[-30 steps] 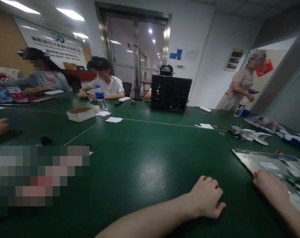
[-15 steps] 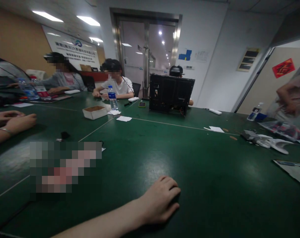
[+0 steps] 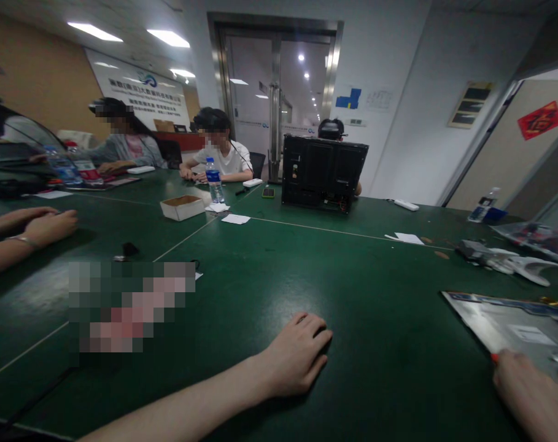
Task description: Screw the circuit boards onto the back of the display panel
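My left hand (image 3: 301, 353) lies palm down on the green table (image 3: 375, 276), its fingers lightly bent, the thumb apart and nothing seen in it. At the lower right edge my right hand (image 3: 530, 387) is closed at the near left edge of a flat silver metal panel (image 3: 485, 319). That panel has a dark blue strip along its far side and a white label (image 3: 531, 334). A small orange-red bit (image 3: 494, 357) shows by the right fingers; I cannot tell what it is. Part of the panel and of the right hand lies outside the view.
A pixelated flat thing (image 3: 135, 310) with a black cable lies left of my left arm. Another person's hands (image 3: 48, 227) rest farther left. Beyond stand an open white box (image 3: 183, 209), a water bottle (image 3: 214, 181) and a black monitor-like casing (image 3: 323, 175). A grey-white tool (image 3: 504, 261) lies right.
My right hand has come into view at the lower right. The metal panel has slid left, farther into view. My left hand stays almost where it was; the view has shifted slightly.
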`<move>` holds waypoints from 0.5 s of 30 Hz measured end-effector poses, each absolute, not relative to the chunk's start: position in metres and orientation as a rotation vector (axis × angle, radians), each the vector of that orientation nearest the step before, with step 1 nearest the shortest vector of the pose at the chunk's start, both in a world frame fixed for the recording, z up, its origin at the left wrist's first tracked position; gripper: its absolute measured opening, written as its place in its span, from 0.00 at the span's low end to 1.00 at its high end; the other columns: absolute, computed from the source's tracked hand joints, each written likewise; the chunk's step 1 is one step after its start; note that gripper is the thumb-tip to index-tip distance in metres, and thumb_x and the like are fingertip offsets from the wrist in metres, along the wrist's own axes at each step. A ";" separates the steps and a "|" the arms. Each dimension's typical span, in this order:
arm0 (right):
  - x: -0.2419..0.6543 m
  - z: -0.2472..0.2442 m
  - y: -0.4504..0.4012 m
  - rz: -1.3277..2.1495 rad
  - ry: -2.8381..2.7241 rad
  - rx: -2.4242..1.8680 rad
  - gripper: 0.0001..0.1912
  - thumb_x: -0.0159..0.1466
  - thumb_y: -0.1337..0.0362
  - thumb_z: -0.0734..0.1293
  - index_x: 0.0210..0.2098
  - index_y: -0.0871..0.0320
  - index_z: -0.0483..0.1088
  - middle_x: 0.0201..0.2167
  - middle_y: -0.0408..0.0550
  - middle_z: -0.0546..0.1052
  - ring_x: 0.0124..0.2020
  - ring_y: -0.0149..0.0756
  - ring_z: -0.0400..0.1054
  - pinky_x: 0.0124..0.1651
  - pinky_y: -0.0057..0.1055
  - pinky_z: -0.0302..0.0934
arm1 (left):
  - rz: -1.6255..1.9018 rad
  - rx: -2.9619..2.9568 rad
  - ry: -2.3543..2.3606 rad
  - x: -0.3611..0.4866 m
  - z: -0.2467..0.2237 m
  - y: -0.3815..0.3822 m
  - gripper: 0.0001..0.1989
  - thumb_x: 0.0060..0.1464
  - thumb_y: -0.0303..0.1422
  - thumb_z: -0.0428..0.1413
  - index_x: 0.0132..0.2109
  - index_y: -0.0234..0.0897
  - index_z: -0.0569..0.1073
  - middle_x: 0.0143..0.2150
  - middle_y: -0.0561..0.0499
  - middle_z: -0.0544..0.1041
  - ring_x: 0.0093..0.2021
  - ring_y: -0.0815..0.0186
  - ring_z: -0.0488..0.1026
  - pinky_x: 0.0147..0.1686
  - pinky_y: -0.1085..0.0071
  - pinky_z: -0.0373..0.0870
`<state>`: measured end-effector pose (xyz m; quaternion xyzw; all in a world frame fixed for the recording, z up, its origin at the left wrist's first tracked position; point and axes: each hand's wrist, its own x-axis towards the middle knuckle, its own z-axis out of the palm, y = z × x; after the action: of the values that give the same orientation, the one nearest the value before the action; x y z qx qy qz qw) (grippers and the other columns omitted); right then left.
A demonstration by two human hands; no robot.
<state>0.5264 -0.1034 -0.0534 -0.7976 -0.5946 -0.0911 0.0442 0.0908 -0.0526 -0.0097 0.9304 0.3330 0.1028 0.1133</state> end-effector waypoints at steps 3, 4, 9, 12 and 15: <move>0.455 -0.057 -0.119 -0.389 -1.911 -2.353 0.15 0.62 0.71 0.53 0.30 0.59 0.70 0.30 0.62 0.76 0.21 0.46 0.74 0.23 0.38 0.64 | 0.282 2.746 0.920 0.097 -0.009 -0.052 0.21 0.64 0.34 0.52 0.61 0.32 0.67 0.61 0.38 0.70 0.62 0.51 0.65 0.66 0.51 0.55; 0.432 -0.058 -0.124 -0.352 -1.990 -2.266 0.15 0.64 0.71 0.53 0.31 0.59 0.70 0.29 0.60 0.76 0.20 0.44 0.74 0.21 0.35 0.64 | 0.276 2.739 0.904 0.100 -0.008 -0.051 0.22 0.64 0.35 0.51 0.62 0.32 0.66 0.62 0.37 0.69 0.63 0.50 0.64 0.66 0.50 0.54; 0.332 -0.067 -0.133 -0.471 -2.029 -2.056 0.18 0.69 0.74 0.50 0.29 0.57 0.66 0.26 0.49 0.73 0.15 0.35 0.71 0.13 0.24 0.56 | 0.364 2.608 0.848 0.124 -0.001 -0.043 0.25 0.66 0.36 0.49 0.66 0.30 0.61 0.67 0.37 0.64 0.67 0.52 0.60 0.67 0.55 0.55; 0.283 -0.075 -0.133 -0.513 -2.081 -1.970 0.18 0.66 0.79 0.52 0.30 0.57 0.66 0.25 0.47 0.74 0.15 0.33 0.72 0.14 0.20 0.57 | 0.471 2.560 0.817 0.140 0.003 -0.031 0.22 0.67 0.34 0.47 0.65 0.32 0.61 0.67 0.39 0.64 0.67 0.56 0.60 0.67 0.58 0.56; 0.244 -0.080 -0.134 -0.505 -2.066 -1.872 0.17 0.65 0.81 0.53 0.31 0.58 0.66 0.25 0.47 0.74 0.14 0.31 0.71 0.13 0.19 0.56 | 0.420 2.597 0.860 0.153 0.001 -0.017 0.16 0.68 0.30 0.45 0.58 0.31 0.66 0.61 0.41 0.71 0.61 0.61 0.68 0.62 0.67 0.62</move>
<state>0.2443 -0.1344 -0.0796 -0.6528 -0.7206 -0.1762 0.1533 0.1528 -0.0170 0.0010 0.9220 0.3054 0.1493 0.1856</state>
